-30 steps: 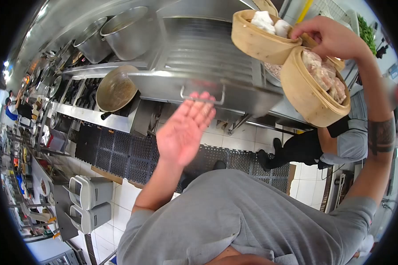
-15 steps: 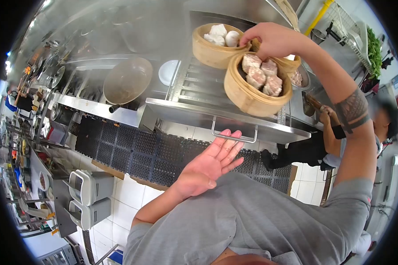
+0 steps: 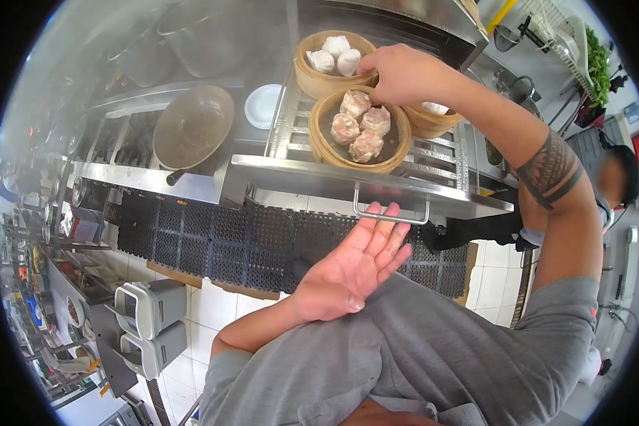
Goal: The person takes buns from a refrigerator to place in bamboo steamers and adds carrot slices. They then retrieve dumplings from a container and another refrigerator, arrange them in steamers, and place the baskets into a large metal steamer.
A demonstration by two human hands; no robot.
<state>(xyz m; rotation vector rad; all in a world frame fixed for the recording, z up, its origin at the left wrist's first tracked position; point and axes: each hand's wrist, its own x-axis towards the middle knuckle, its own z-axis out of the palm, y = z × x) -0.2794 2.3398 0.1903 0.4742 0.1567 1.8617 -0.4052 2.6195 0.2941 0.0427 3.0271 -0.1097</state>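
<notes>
My right hand (image 3: 412,77) grips the back rim of a round bamboo steamer basket (image 3: 397,153) holding several open-topped meat dumplings (image 3: 366,122). The basket is at the slatted metal rack (image 3: 302,138) of a pulled-out drawer. Just behind it, by my fingertips, a second bamboo basket (image 3: 312,84) holds white buns (image 3: 336,47). A third basket (image 3: 433,128) lies partly hidden under my right hand. My left hand (image 3: 348,266) is palm up with its fingers stretched out, fingertips at the drawer's wire handle (image 3: 390,215).
Left of the drawer are a pan (image 3: 192,128) on the stove and a white plate (image 3: 264,106). Black rubber mats (image 3: 241,248) cover part of the floor. Another person (image 3: 596,184) is at the right. Grey bins (image 3: 149,309) stand at lower left.
My right hand has moved the dumpling basket left and lowered it; it now looks more level. The drawer handle appears slightly further right. My left hand stays outstretched by it.
</notes>
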